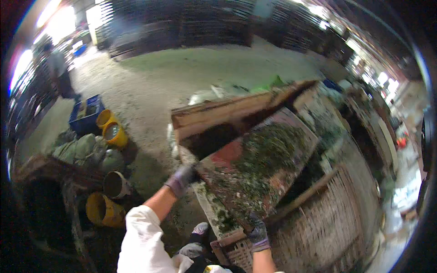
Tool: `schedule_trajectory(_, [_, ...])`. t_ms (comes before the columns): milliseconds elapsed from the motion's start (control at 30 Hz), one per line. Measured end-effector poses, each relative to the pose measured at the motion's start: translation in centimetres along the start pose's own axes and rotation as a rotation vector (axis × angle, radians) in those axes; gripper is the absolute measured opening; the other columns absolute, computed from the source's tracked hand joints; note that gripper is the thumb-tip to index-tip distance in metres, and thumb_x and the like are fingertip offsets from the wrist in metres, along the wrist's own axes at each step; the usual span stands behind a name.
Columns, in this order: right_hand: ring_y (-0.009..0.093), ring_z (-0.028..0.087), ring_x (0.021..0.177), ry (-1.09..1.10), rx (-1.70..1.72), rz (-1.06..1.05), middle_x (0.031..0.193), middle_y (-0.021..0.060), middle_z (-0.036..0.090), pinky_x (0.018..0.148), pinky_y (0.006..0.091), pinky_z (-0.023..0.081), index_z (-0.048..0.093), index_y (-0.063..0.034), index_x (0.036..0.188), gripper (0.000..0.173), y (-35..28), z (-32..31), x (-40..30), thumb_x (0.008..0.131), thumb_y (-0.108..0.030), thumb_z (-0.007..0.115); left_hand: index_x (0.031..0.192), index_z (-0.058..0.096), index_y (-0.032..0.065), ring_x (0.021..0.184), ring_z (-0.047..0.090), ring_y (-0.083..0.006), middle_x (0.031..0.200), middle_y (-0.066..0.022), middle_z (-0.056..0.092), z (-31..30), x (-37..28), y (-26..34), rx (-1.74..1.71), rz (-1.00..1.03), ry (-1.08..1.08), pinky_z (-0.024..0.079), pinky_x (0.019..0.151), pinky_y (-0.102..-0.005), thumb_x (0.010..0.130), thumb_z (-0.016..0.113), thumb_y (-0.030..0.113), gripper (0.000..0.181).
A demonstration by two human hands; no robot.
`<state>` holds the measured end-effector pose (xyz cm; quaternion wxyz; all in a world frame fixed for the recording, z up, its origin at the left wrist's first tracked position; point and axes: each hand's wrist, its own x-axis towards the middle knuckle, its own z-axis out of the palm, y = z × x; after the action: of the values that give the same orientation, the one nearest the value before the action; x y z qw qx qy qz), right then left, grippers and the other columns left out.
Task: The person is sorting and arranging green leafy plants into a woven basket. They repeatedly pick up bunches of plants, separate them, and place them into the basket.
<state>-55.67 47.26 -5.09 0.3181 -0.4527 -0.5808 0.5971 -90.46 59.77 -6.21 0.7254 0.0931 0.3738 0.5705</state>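
Observation:
A flat board (225, 155) with a reddish patch lies tilted across a wooden box (205, 119), bearing a heap of dark green plant matter (273, 146) and loose debris. My left hand (182, 179), in a grey and purple glove, is at the board's left corner, its fingers closed there. At the near edge is my right hand (257, 232), gloved alike and closed on that edge. Blur hides the exact fingertips. Below and right of the board lies a slatted, woven rack (317, 221) with a wooden frame.
Yellow buckets (116, 134) and a blue crate (87, 114) stand on the floor at left, beside filled greenish sacks (83, 150). Another yellow bucket (104, 210) and a pale bucket (116, 184) lie nearer. A person (59, 70) stands at the far left.

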Motion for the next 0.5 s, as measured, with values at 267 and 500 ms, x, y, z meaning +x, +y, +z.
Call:
schedule_trajectory(267, [0.021, 0.055, 0.095, 0.1, 0.061, 0.163, 0.109, 0.0114, 0.057, 0.084, 0.0312, 0.045, 0.052, -0.001, 0.112, 0.034, -3.4, -1.4, -6.5, 0.08, -0.01, 0.057, 0.102, 0.058, 0.0068, 0.07, 0.053, -0.0123, 0.086, -0.004, 0.061, 7.6, 14.0, 5.1, 0.911, -0.353, -0.292, 0.043, 0.059, -0.0277, 0.088, 0.044, 0.048, 0.046])
schedule_trajectory(500, [0.019, 0.054, 0.097, 0.131, 0.573, 0.269, 0.113, 0.0106, 0.056, 0.085, 0.0313, 0.043, 0.048, 0.0003, 0.118, 0.042, -8.9, -1.1, -10.1, 0.081, -0.015, 0.058, 0.133, 0.036, 0.0131, 0.117, 0.038, -0.0209, 0.13, -0.0055, 0.041, 19.1, 19.0, -3.3, 0.701, -0.347, -0.245, 0.029, 0.097, -0.0343, 0.087, 0.044, 0.047, 0.058])
